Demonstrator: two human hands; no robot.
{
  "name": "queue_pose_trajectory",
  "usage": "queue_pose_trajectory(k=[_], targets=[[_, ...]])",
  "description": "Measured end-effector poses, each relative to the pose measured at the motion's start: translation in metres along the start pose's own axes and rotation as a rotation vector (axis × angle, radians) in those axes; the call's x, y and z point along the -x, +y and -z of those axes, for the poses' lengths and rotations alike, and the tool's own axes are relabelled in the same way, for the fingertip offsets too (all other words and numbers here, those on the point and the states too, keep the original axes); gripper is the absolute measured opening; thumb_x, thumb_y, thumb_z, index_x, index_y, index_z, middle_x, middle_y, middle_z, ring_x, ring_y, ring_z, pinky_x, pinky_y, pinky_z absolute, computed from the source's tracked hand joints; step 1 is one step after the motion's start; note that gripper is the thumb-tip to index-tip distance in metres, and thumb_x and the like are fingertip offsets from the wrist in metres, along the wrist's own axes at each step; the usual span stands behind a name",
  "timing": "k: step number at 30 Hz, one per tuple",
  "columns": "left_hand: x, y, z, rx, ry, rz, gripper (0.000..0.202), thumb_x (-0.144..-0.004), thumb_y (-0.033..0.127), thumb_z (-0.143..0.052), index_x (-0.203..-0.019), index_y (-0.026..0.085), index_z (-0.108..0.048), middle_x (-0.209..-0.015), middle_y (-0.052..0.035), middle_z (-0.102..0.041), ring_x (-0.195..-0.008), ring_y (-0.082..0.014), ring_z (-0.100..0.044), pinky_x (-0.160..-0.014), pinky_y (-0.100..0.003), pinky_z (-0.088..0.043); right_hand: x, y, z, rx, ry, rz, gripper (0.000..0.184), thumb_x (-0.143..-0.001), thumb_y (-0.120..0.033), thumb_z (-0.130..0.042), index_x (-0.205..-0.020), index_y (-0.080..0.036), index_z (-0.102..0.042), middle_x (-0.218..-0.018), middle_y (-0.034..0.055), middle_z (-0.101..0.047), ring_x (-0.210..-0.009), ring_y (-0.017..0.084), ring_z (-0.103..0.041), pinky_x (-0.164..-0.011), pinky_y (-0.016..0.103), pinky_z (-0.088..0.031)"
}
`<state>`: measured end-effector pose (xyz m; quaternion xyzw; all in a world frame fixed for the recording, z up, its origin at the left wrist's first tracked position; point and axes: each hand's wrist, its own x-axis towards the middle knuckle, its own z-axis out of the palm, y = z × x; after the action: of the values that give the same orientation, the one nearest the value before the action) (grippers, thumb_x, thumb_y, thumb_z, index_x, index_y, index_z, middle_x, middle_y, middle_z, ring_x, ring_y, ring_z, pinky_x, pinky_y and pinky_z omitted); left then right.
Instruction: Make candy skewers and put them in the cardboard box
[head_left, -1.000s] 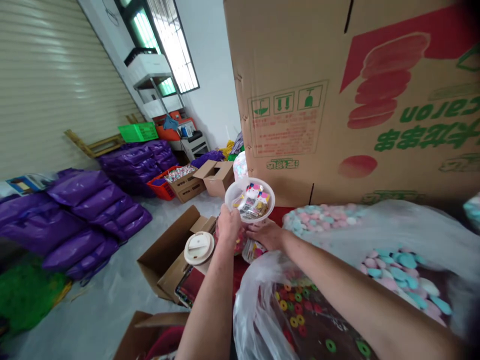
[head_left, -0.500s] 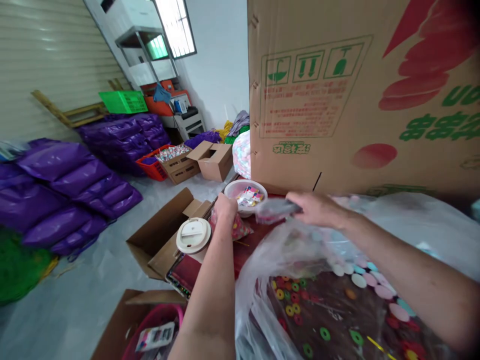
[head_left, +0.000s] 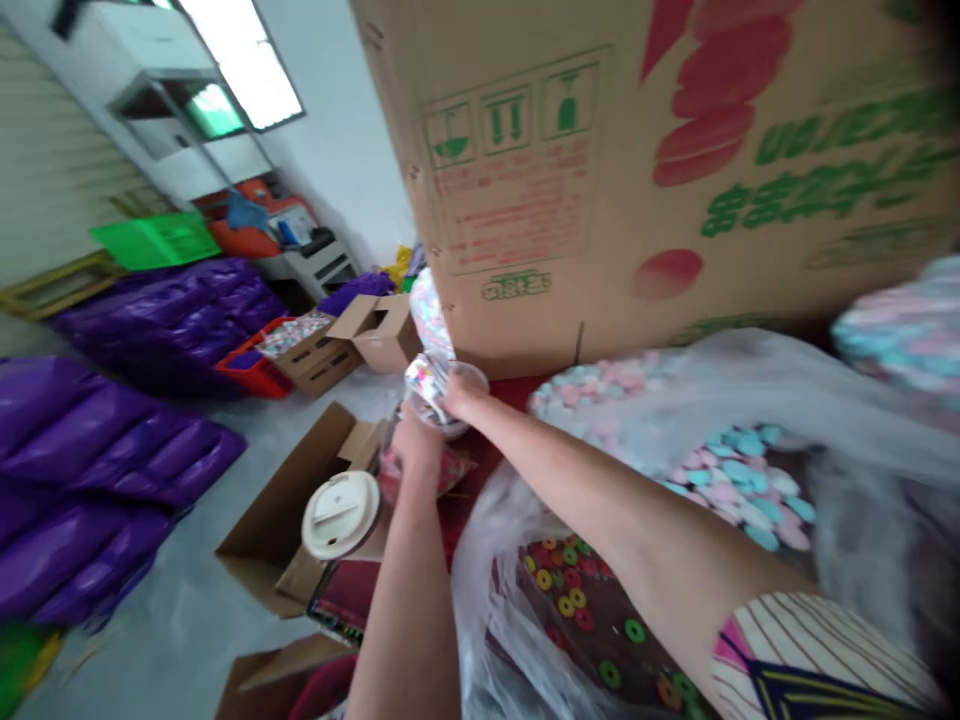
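My left hand [head_left: 418, 440] is closed on the top of a clear plastic bag [head_left: 450, 474] with reddish candy inside, standing on the red tabletop. Right beside it, my right hand [head_left: 463, 392] grips a small white packet [head_left: 426, 376] with colourful print, held over the bag's mouth. Motion blur hides whether there is more than one packet in those fingers. Behind the right hand is a white bowl [head_left: 478, 378], partly covered by it. A cup with a cream lid [head_left: 341, 512] stands to the left of my left forearm.
Large clear bags hold ring-shaped candies [head_left: 577, 600] and pastel pink and blue candies [head_left: 739, 480] on the right. A tall cardboard box [head_left: 540, 220] walls off the back. An open carton [head_left: 281, 500] sits at the left, with purple sacks [head_left: 112, 450] on the floor beyond.
My right hand has moved left from over the clear bags to the bowl and my left hand, and now has a printed packet. The view has turned right.
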<state>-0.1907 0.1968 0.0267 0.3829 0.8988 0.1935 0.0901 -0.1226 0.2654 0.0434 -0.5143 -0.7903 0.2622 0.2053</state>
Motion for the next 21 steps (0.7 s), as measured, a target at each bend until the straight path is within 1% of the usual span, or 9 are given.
queue_pose_trajectory(k=[4, 6, 7, 9, 10, 12, 13, 17, 21], targets=[[0.003, 0.013, 0.012, -0.046, 0.036, -0.038, 0.036, -0.082, 0.017, -0.052, -0.117, 0.009, -0.053, -0.118, -0.0281, -0.059, -0.107, -0.0422, -0.059, -0.081, -0.052, -0.047, 0.059, 0.032, 0.029, 0.030, 0.099, 0.217, 0.032, -0.085, -0.026, -0.056, -0.117, -0.021, -0.056, -0.127, 0.0082, -0.059, -0.115, 0.019, -0.051, -0.097, 0.031, -0.040], [0.023, 0.015, 0.018, -0.028, 0.107, -0.131, 0.039, -0.082, 0.025, -0.056, -0.117, 0.011, -0.055, -0.127, -0.0253, -0.054, -0.116, -0.0411, -0.053, -0.090, -0.052, -0.044, 0.109, 0.072, 0.057, 0.019, 0.150, 0.391, 0.021, -0.090, -0.026, -0.045, -0.100, -0.020, -0.063, -0.109, 0.0064, -0.066, -0.101, 0.017, -0.058, -0.092, 0.031, -0.044], [0.039, 0.015, 0.019, 0.007, 0.148, -0.230, 0.036, -0.083, 0.029, -0.055, -0.115, 0.014, -0.057, -0.125, -0.0205, -0.056, -0.118, -0.0375, -0.053, -0.093, -0.049, -0.043, 0.136, 0.097, 0.074, 0.029, 0.209, 0.365, 0.022, -0.089, -0.025, -0.044, -0.088, -0.020, -0.065, -0.099, 0.0057, -0.068, -0.094, 0.017, -0.059, -0.089, 0.031, -0.045], [0.083, 0.013, 0.015, 0.142, 0.172, -0.565, 0.026, -0.088, 0.033, -0.048, -0.102, 0.018, -0.063, -0.103, -0.0111, -0.067, -0.102, -0.0287, -0.061, -0.090, -0.042, -0.047, 0.189, 0.152, 0.115, 0.086, 0.292, 0.148, 0.018, -0.084, -0.024, -0.047, -0.081, -0.020, -0.065, -0.084, 0.0043, -0.068, -0.082, 0.018, -0.061, -0.078, 0.031, -0.048], [0.107, 0.013, 0.009, 0.191, 0.060, -0.784, 0.026, -0.089, 0.033, -0.045, -0.100, 0.020, -0.064, -0.096, -0.0074, -0.069, -0.094, -0.0239, -0.064, -0.084, -0.036, -0.050, 0.214, 0.179, 0.136, 0.125, 0.341, -0.043, 0.018, -0.083, -0.024, -0.047, -0.081, -0.021, -0.065, -0.078, 0.0029, -0.067, -0.076, 0.018, -0.061, -0.073, 0.031, -0.048], [0.148, 0.013, -0.008, 0.105, -0.134, -1.136, 0.027, -0.088, 0.032, -0.048, -0.109, 0.024, -0.063, -0.110, -0.0070, -0.068, -0.103, -0.0229, -0.061, -0.087, -0.034, -0.049, 0.256, 0.226, 0.172, 0.249, 0.418, -0.380, 0.019, -0.083, -0.026, -0.047, -0.081, -0.021, -0.065, -0.075, 0.0036, -0.066, -0.072, 0.020, -0.061, -0.069, 0.031, -0.048], [0.162, 0.013, -0.017, -0.003, -0.135, -1.208, 0.032, -0.085, 0.033, -0.053, -0.115, 0.025, -0.061, -0.123, -0.0086, -0.063, -0.113, -0.0269, -0.056, -0.095, -0.041, -0.045, 0.274, 0.245, 0.185, 0.294, 0.417, -0.466, 0.019, -0.083, -0.028, -0.048, -0.087, -0.020, -0.065, -0.081, 0.0053, -0.068, -0.075, 0.021, -0.062, -0.072, 0.032, -0.048], [0.154, 0.021, -0.039, -0.340, 0.049, -0.975, 0.054, -0.080, 0.030, -0.058, -0.133, 0.019, -0.049, -0.145, -0.0191, -0.041, -0.132, -0.0407, -0.037, -0.105, -0.066, -0.018, 0.324, 0.287, 0.196, 0.416, 0.372, -0.631, 0.038, -0.084, -0.037, -0.053, -0.114, -0.015, -0.058, -0.108, 0.0172, -0.064, -0.090, 0.028, -0.061, -0.079, 0.037, -0.047], [0.122, 0.036, -0.024, -0.396, 0.002, -0.737, 0.034, -0.090, 0.024, -0.037, -0.105, 0.018, -0.067, -0.105, -0.0150, -0.069, -0.107, -0.0327, -0.059, -0.103, -0.055, -0.026, 0.337, 0.297, 0.177, 0.391, 0.281, -0.690, 0.049, -0.083, -0.047, -0.053, -0.114, -0.010, -0.057, -0.104, 0.0214, -0.063, -0.098, 0.034, -0.059, -0.081, 0.041, -0.046]])
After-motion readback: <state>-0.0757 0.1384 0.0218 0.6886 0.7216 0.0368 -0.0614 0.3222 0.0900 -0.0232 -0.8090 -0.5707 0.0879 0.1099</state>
